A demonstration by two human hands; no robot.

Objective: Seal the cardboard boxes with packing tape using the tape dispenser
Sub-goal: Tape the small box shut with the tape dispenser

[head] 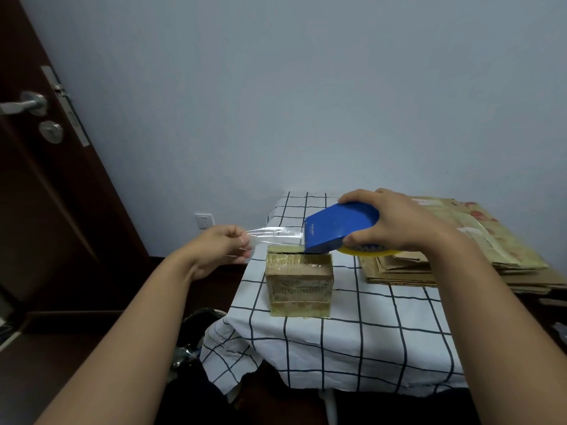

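Head view: two hands stretch clear tape above a small box.

The right hand grips the blue plastic tape dispenser; the left hand pinches the clear tape strip, running left-right. The taped brown cardboard box sits near the checked tablecloth's left edge, directly below the dispenser, nearer the right hand.
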